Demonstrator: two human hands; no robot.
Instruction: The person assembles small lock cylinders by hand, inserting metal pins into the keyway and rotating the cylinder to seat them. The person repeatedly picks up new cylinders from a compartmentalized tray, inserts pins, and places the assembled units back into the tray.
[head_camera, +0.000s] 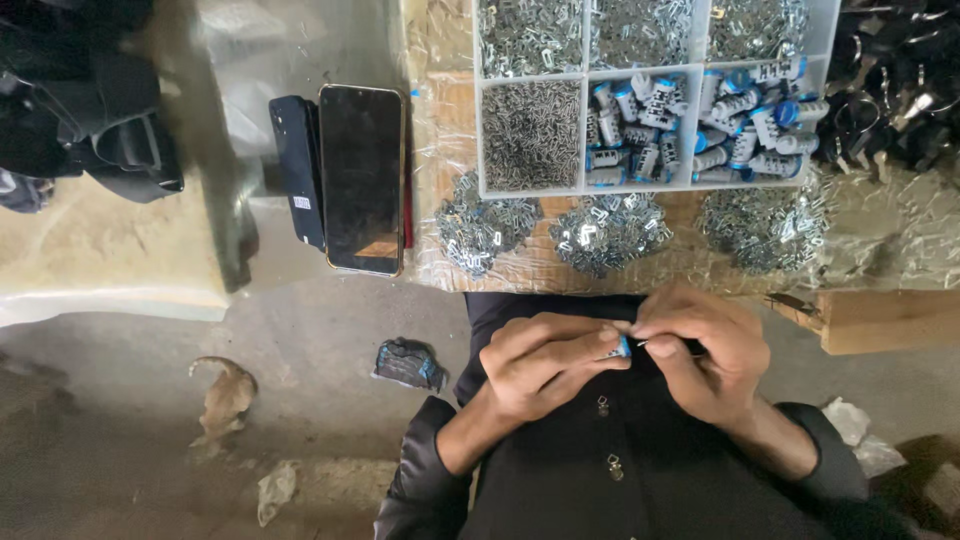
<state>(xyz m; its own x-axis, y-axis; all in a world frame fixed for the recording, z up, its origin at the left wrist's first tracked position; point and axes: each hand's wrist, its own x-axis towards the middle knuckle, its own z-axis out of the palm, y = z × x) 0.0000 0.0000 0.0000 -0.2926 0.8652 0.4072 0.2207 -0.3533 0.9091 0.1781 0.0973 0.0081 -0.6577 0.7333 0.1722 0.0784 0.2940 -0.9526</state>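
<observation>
Below the bench (520, 272) edge, over a dark-clothed lap, both hands are held close together, fingertips almost meeting. A small silver-and-blue part (619, 348) is pinched between the thumb and curled fingers of the left hand (545, 362). A thin metal piece (652, 344), too small to be made out clearly, is pinched by the right hand (705, 350) and is brought up against the blue end of the part.

On the bench, which is covered with crinkled clear plastic film, a white divided tray (655, 92) is set. Small metal clips and springs are held in its upper compartments and in the lower left one; silver cylinders with blue caps (690, 125) are heaped in the two lower right ones. Just in front of the tray, three loose piles of metal clips (610, 232) are laid in a row near the bench edge. Dark metal parts (895, 100) are heaped to the right of the tray. To the left, a phone (361, 178) is laid face up, with a second dark phone (297, 165) just beside it. A wooden block (885, 320) is seen at the right bench edge.

Beneath, a worn, dusty concrete floor (310, 400) is seen, with a crumpled blue-black scrap (408, 363) and bits of litter scattered on it. A dark bag (95, 110) is seen at the upper left.
</observation>
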